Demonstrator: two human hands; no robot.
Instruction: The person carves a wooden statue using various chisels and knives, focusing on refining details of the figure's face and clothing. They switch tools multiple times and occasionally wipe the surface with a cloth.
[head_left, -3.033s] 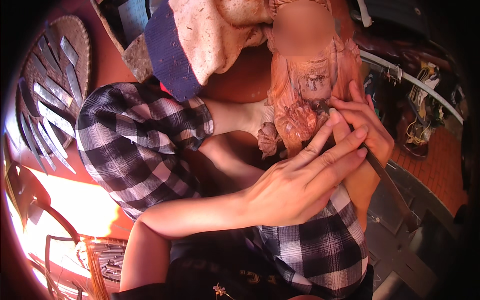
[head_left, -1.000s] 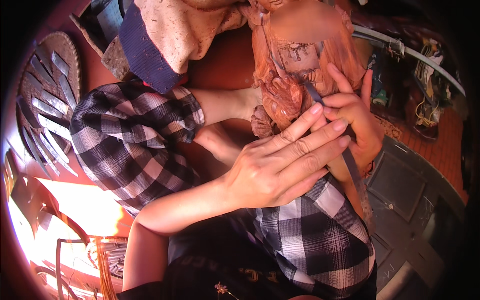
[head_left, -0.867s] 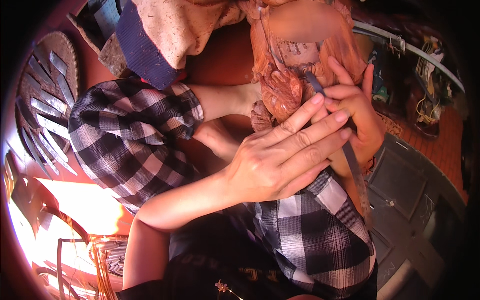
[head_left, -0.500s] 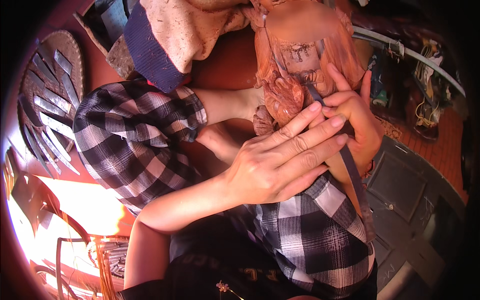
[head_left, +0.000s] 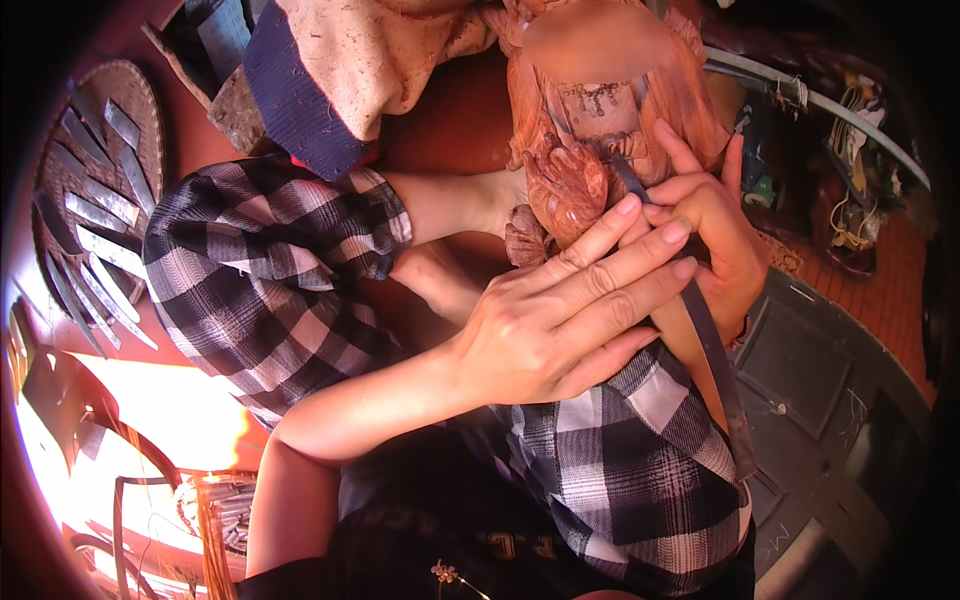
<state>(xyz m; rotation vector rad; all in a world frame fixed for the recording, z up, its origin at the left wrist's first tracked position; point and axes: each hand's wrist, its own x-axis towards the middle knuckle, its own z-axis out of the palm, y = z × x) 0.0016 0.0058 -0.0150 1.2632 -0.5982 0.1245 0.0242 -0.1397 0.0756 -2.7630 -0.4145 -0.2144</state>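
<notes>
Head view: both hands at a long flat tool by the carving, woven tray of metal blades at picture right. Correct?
Wrong side: the head view shows the woven tray of metal blades at picture left. Rest holds: left hand and right hand at the long flat tool, by the carving.

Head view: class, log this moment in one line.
left hand: straight fingers over dark flat metal chisel; right hand: fingers curled at chisel; chisel tip: at brown carved wooden statue; round brown woven tray: metal blades
</notes>
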